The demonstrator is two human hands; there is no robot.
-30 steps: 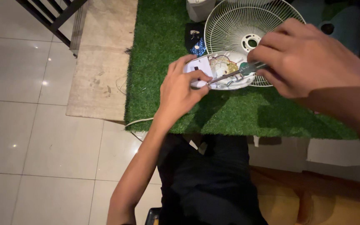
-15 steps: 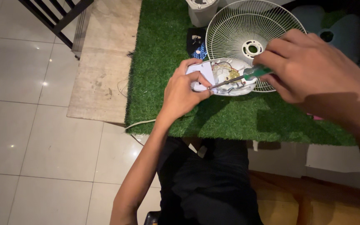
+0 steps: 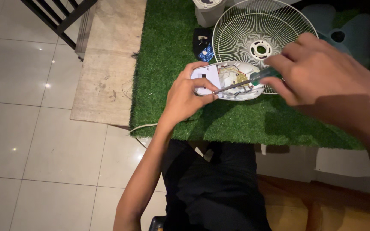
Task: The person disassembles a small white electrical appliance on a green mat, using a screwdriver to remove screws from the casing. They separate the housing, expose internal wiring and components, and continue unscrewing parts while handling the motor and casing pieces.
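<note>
Left hand [image 3: 185, 96] fingers curl around the opened white fan housing [image 3: 228, 81] on green turf [image 3: 168, 64]; right hand [image 3: 322, 77] pinches a green-handled screwdriver [image 3: 247, 81], tip inside.

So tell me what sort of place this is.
Probably a room at home used as a makeshift repair spot: white floor tiles, a green artificial-grass mat as work surface, and a dismantled fan's wire grille beside the opened white housing.
</note>
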